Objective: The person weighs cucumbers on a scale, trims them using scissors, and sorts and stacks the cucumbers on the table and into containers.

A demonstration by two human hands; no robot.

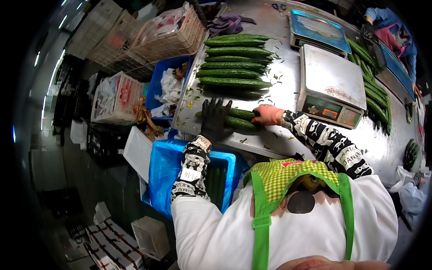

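Observation:
Two ridged green cucumbers lie side by side on the metal table near its front edge. My left hand, in a black glove, is laid over their left part with the fingers curving across them. Around their right ends my right hand, in an orange-pink glove, is closed, with the thumb and fingers on either side. Just beyond, a row of several cucumbers lies crosswise on the table. My palms and the undersides of the held cucumbers are hidden.
A blue-lined box with cucumbers inside stands below my left arm. A scale sits to the right, more cucumbers beyond it. Crates and a blue bin are at the left. Another person stands at the far right.

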